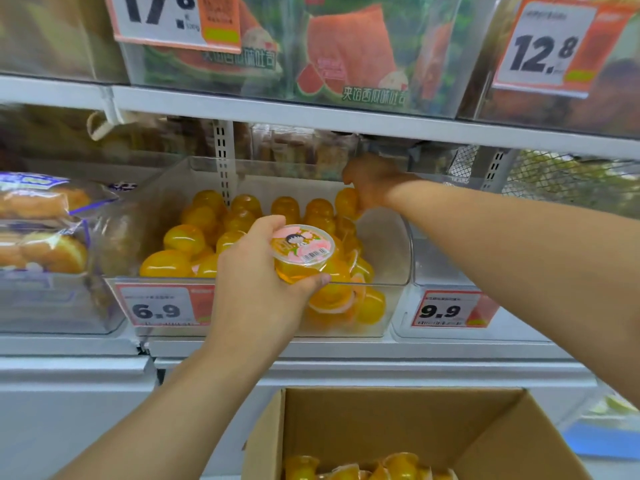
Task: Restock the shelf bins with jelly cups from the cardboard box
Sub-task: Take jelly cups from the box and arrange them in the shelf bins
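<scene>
A clear shelf bin (398, 271) marked 6.9 holds several orange jelly cups (194, 237), most lying lid-down. My left hand (256, 271) grips one jelly cup (301, 254) with a pink printed lid, held just above the bin's front edge. My right hand (370, 183) reaches to the bin's back right and closes around another jelly cup (346, 202) there. The open cardboard box (381, 420) sits below the shelf at the bottom, with more orange cups (363, 467) showing at its floor.
Bagged bread rolls (45, 230) fill the bin to the left. A clear bin with a 9.9 tag (446, 310) stands to the right. The shelf above (311, 116) carries watermelon-print packs and hangs low over the bin.
</scene>
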